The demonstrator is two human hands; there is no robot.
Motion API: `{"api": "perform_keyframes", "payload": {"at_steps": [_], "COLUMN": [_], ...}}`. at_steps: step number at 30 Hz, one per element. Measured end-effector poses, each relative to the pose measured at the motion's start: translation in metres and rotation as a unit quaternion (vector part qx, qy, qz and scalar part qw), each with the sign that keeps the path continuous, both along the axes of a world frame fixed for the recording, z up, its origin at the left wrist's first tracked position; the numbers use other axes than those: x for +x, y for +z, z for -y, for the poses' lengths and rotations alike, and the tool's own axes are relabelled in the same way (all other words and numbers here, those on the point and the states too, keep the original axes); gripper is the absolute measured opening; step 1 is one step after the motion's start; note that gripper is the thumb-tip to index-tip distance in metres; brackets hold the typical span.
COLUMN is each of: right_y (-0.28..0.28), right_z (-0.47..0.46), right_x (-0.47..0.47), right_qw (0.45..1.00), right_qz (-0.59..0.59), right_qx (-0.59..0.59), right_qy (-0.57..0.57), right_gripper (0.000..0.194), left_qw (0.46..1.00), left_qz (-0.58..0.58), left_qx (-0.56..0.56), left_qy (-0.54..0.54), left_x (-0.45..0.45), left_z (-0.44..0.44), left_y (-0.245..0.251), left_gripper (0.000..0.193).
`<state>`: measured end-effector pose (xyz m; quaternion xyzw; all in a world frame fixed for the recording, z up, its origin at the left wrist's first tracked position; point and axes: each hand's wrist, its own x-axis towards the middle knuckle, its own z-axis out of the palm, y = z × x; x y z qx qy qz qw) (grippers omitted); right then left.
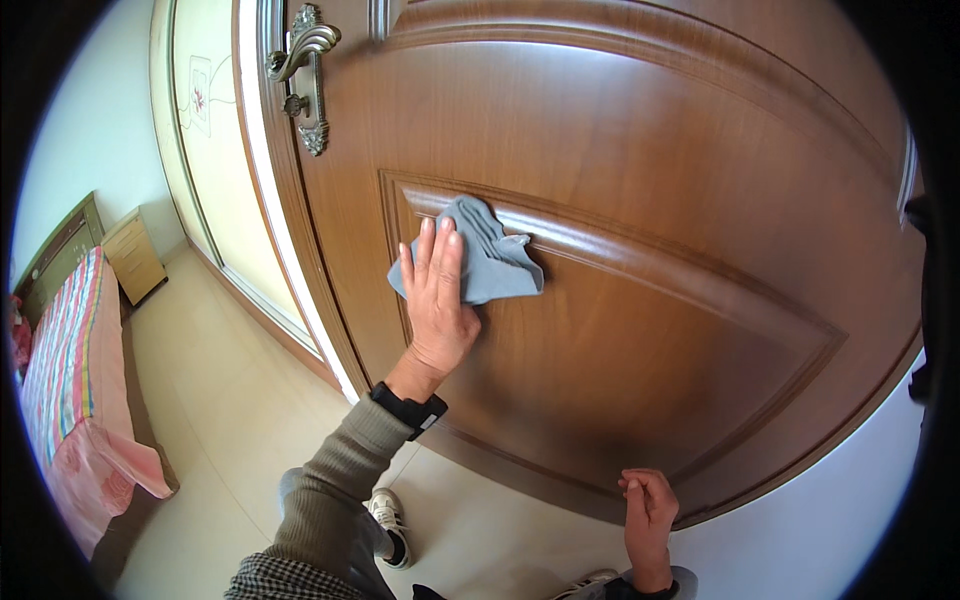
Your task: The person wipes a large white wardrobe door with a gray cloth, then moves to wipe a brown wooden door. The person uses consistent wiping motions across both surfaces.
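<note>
My left hand (439,292) presses a grey-blue cloth (499,274) against a brown wooden door (570,127), with its fingers extended over the cloth's left part. The crumpled cloth lies across the upper left corner of the raised moulding around the lower door panel (600,337). Low on the right, my right hand (651,499) hangs in front of the door's bottom part, its fingers loosely curled and nothing visible in them. An ornate bronze-coloured lever handle (307,52) sits on the door's left side, above my left hand.
Left of the door are a pale sliding wardrobe door (206,82), a wooden bedside cabinet (135,251) and a bed with a striped and pink cover (75,360). My shoe (390,525) stands on the light tiled floor (225,420), close to the door's lower edge.
</note>
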<state>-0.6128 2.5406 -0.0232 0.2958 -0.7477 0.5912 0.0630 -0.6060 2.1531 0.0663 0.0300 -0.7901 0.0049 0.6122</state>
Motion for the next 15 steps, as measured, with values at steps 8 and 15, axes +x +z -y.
{"api": "perform_keyframes", "payload": {"at_steps": [8, 15], "right_y": [0.014, 0.019], "right_z": [0.009, 0.023], "right_x": [0.029, 0.050], "right_qw": [0.999, 0.997], "right_qz": [-0.030, -0.031], "right_qx": [0.039, 0.067], "right_qy": [0.014, 0.016], "right_gripper": [0.013, 0.012], "left_qw": [0.986, 0.995], "left_qz": [0.163, 0.033], "left_qx": [-0.030, -0.016], "left_qy": [-0.023, 0.098], "left_x": [0.023, 0.025], "left_z": [-0.006, 0.085], "left_y": [-0.170, -0.029], "left_gripper": [0.069, 0.077]}}
